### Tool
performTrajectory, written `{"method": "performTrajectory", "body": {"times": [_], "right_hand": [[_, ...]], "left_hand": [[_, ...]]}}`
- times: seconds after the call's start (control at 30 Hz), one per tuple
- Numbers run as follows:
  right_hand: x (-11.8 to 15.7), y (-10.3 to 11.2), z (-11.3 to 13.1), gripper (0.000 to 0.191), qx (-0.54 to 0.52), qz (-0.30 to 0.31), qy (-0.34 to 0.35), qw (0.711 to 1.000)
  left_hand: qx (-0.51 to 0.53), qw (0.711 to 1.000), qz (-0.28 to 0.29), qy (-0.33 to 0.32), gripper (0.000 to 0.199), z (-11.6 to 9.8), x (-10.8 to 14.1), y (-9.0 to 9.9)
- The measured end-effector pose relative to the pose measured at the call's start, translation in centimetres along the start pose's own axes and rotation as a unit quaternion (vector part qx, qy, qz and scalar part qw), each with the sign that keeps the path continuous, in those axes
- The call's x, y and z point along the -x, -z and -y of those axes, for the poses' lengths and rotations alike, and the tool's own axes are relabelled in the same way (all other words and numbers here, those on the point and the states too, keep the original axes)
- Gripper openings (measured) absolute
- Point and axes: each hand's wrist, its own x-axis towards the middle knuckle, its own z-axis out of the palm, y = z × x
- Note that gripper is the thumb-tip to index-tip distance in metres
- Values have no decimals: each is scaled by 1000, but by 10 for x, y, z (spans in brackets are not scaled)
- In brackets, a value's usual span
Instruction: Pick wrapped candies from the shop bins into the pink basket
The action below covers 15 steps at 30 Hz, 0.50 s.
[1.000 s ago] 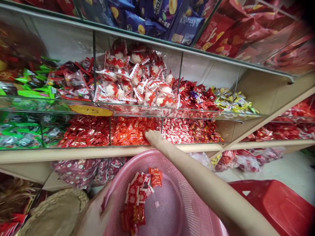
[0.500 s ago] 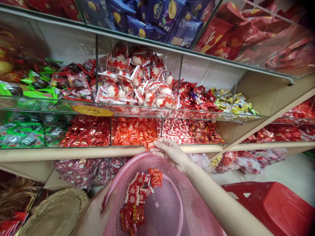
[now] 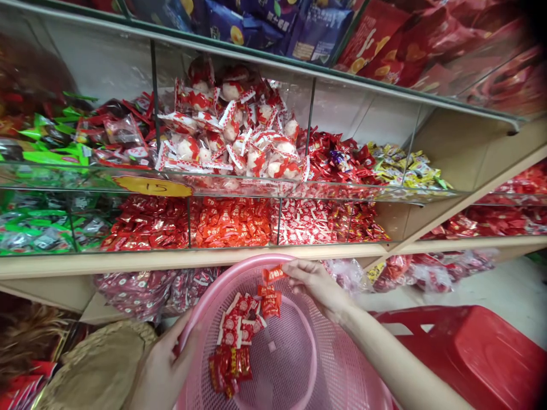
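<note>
My left hand (image 3: 164, 361) grips the rim of a pink mesh basket (image 3: 342, 359) on its left side. Over the basket's upper part, my right hand (image 3: 314, 285) pinches an orange-red wrapped candy (image 3: 272, 274) between thumb and fingers. Beneath that candy lie more orange-red candies (image 3: 270, 303). Red-and-white wrapped candies (image 3: 233, 330) and dark red candies (image 3: 231, 367) rest at the left of the basket's bottom.
Glass-fronted shelves hold orange-red candies (image 3: 234, 222), red-and-white candies (image 3: 307, 222) and larger wrapped sweets (image 3: 256, 136). A yellow tag (image 3: 152, 186) reads 15. A red plastic stool (image 3: 487, 353) stands at right, a woven basket (image 3: 98, 364) at lower left.
My right hand has moved down and slightly right with the orange-red candy, from the shelf's edge to inside the basket's rim. The view has shifted slightly.
</note>
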Motion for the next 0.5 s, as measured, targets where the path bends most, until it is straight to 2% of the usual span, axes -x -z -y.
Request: {"method": "performTrajectory", "body": {"times": [0.13,0.3,0.5], "right_hand": [[16,16,-35,31,100,11,-37,994],[26,28,-81,26,175,19,-138,975],[21,30,-96,19,166,-3,-166,972]], "left_hand": [[40,998,-11,42,87,-2,2,-2],[68,997,-21,31,74,2,-1,-5],[39,999,-28,-9,70,4,-3,-3]]}}
